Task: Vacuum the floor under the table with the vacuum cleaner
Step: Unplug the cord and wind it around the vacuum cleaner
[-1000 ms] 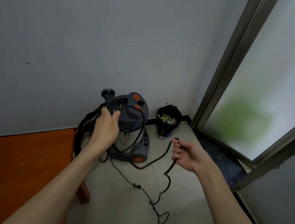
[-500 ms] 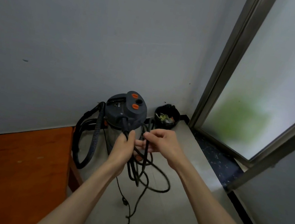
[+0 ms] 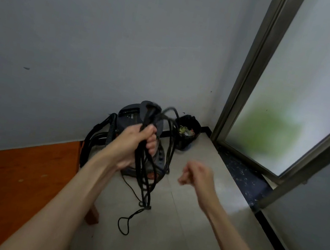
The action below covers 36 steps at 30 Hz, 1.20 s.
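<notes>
Coiled power cord (image 3: 144, 165) is clamped in left hand (image 3: 134, 143) before vacuum cleaner (image 3: 136, 118) in the floor corner; right hand (image 3: 197, 174), curled empty, should be used to free loops singly.

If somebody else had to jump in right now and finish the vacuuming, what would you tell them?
Left hand: its grip is closed round a bundle of looped black power cord, raised in front of the vacuum cleaner.
Right hand: curled, blurred, appears to hold nothing.
The vacuum cleaner stands in the corner beside the orange table, its hose looped at its side; a small black bin sits next to it.
Done: cord gathered in hand.
Left: plugging in, then vacuuming the floor under the table.
</notes>
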Each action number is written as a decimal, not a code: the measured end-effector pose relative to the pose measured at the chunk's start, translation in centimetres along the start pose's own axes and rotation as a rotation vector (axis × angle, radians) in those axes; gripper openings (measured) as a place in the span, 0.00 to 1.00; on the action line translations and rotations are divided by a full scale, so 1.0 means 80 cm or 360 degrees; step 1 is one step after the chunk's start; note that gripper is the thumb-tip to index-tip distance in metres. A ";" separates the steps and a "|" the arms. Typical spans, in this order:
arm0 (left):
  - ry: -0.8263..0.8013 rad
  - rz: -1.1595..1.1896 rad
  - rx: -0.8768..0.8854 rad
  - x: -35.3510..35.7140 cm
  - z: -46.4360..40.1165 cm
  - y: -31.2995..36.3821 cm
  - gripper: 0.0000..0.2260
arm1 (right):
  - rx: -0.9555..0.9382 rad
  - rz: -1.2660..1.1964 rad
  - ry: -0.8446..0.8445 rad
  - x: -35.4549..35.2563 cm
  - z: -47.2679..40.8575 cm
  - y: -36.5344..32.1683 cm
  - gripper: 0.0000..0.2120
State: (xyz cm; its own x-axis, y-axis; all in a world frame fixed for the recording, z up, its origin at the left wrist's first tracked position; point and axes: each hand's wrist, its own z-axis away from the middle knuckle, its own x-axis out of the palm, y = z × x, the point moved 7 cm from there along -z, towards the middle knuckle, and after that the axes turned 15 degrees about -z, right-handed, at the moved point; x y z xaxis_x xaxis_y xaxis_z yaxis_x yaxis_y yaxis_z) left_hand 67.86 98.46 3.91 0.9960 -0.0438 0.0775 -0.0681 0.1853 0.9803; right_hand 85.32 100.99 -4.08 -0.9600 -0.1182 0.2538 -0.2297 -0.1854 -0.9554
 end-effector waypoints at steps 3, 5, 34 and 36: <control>0.0028 0.0162 0.0181 0.011 -0.011 0.052 0.12 | 0.0388 0.0386 -0.0540 0.027 0.017 0.072 0.09; 0.0051 0.0187 0.0281 0.023 -0.013 0.080 0.13 | 0.0428 0.0509 -0.0817 0.052 0.018 0.092 0.14; 0.0433 -0.0521 -0.0147 -0.009 -0.133 -0.139 0.12 | 0.1259 -0.1642 0.0229 0.079 -0.202 0.004 0.09; 0.0349 -0.0502 -0.0114 -0.017 -0.158 -0.133 0.10 | 0.1204 -0.1535 0.0178 0.097 -0.240 -0.007 0.09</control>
State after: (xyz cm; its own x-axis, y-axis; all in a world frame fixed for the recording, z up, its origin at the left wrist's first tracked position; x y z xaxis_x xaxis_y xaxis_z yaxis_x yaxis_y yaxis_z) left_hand 67.98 108.96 -8.89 0.9566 0.0998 -0.2739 0.2398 0.2646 0.9341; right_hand 74.93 118.90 -4.51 -0.4657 0.4576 0.7575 -0.7378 -0.6733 -0.0468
